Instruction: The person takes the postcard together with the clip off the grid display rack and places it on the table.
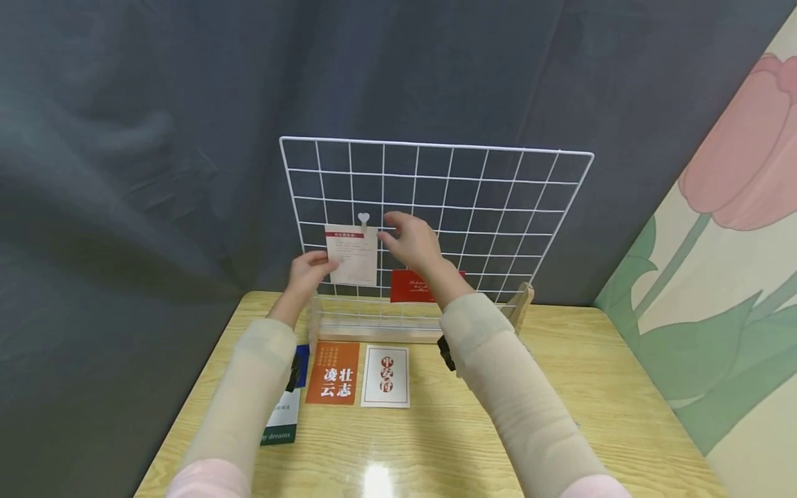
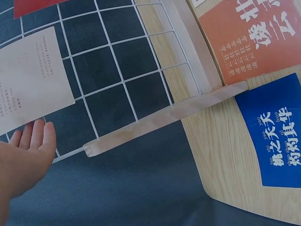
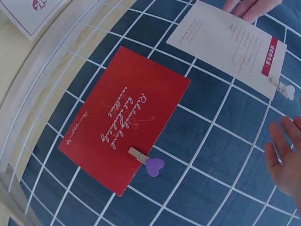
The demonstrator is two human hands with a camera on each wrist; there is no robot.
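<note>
A white printed card [image 1: 352,266] with a red title strip hangs on the white wire grid [image 1: 492,176]. A small wooden clothespin [image 3: 278,84] with a white heart is clipped at the card's title end. My left hand [image 1: 305,274] is at the card's left edge, its fingers loosely extended and its thumb overlapping the card in the head view. Right of the clothespin, my right hand [image 1: 416,243] is held up with bent, parted fingers and nothing between them. Below it hangs a red card [image 3: 124,117] with white script, held by a clothespin with a purple heart [image 3: 154,166].
The grid stands in a wooden base [image 1: 380,332] on a wood-grain table [image 1: 498,415]. An orange card [image 1: 333,373], a white card with red characters [image 1: 385,377], a blue card [image 2: 275,136] and a green-edged card [image 1: 278,434] lie in front. A dark curtain [image 1: 187,138] hangs behind.
</note>
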